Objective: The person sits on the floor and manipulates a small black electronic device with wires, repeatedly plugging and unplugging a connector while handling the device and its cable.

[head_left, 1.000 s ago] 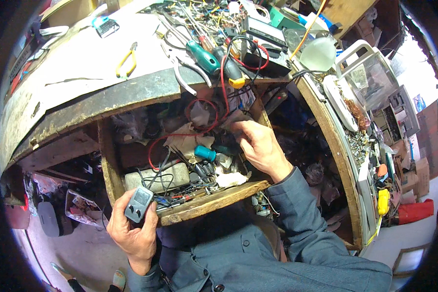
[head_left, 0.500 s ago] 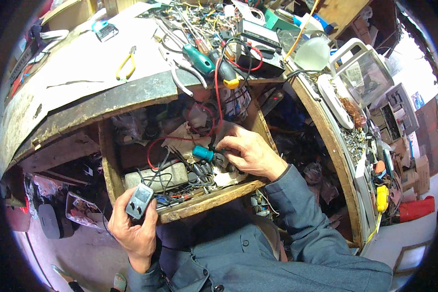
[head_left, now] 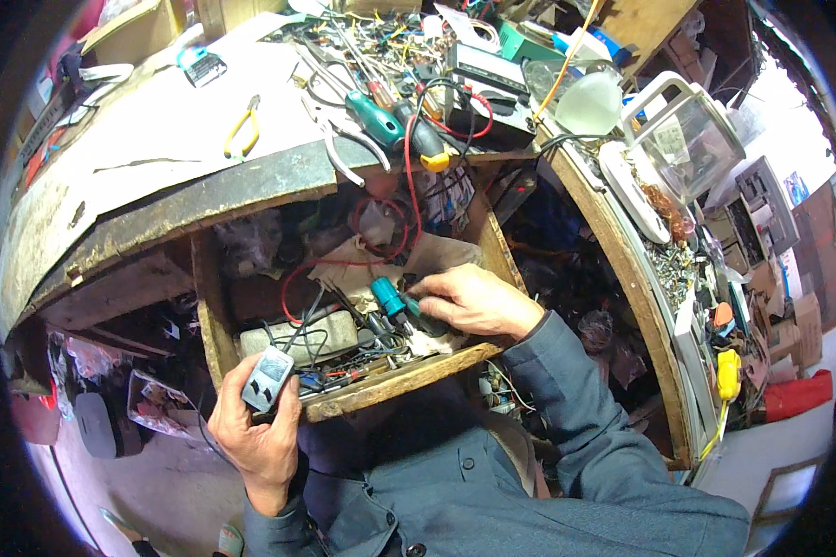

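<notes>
My left hand [head_left: 255, 436] holds a grey plug-in power adapter [head_left: 270, 379] upright at the drawer's front left corner, its two dark prongs facing up. Inside the open wooden drawer [head_left: 409, 382], my right hand [head_left: 478, 302] reaches down among loose parts, fingers curled and pressed together. Beside its fingertips lies a teal cylindrical piece [head_left: 387, 296], and something dark sits under the fingers, mostly hidden by them. Red test-lead wire [head_left: 293, 288] loops through the drawer. A pale block [head_left: 320, 336] wrapped with black cord lies at the left, near several dark plugs and cables.
On the bench above lie yellow-handled pliers [head_left: 243, 130], white-handled pliers [head_left: 344, 153], a green-handled screwdriver [head_left: 374, 119] and a black-and-silver box [head_left: 492, 84]. A clear plastic container [head_left: 687, 139] stands at right. A yellow clip-like tool [head_left: 729, 373] hangs off the right side.
My right hand has shifted slightly lower in the drawer, and the teal piece has tilted more upright. My left hand still holds the adapter in nearly the same place.
</notes>
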### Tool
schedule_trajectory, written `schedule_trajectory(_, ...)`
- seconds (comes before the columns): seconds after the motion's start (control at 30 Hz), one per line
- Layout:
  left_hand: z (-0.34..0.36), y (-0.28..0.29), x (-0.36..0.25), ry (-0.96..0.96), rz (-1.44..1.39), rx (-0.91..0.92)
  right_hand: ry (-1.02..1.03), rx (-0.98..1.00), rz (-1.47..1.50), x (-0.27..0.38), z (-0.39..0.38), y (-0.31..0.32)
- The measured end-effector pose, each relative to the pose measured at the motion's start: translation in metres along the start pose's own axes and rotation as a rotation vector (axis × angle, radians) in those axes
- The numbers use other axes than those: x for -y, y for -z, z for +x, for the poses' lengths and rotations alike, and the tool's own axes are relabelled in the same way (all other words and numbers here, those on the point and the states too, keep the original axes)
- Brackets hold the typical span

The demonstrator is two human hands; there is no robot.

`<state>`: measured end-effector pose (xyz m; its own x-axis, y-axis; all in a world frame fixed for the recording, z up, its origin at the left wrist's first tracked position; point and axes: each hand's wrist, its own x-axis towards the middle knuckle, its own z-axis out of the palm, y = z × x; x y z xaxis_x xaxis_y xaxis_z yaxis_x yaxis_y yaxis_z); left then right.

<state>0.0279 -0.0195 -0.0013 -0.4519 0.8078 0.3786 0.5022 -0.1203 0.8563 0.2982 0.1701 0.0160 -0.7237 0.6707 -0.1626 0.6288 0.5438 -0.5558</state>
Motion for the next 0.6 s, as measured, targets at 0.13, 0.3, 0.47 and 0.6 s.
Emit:
schedule_trajectory(0.13,0.001,-0.001,0.000,0.000,-0.007,0.009,-0.032,-0.421,0.015,-0.018,0.004,-0.003)
schedule_trajectory(0.3,0.001,-0.002,0.002,0.005,-0.013,0.014,-0.050,-0.603,0.168,-0.039,0.005,-0.016)
schedule_trajectory(0.47,0.001,-0.001,0.003,-0.005,0.006,0.002,0.033,-0.642,0.045,-0.045,0.007,-0.015)
schedule_trajectory(0.6,0.000,-0.004,0.001,0.021,-0.028,-0.031,0.038,-0.673,0.028,-0.035,0.007,-0.010)
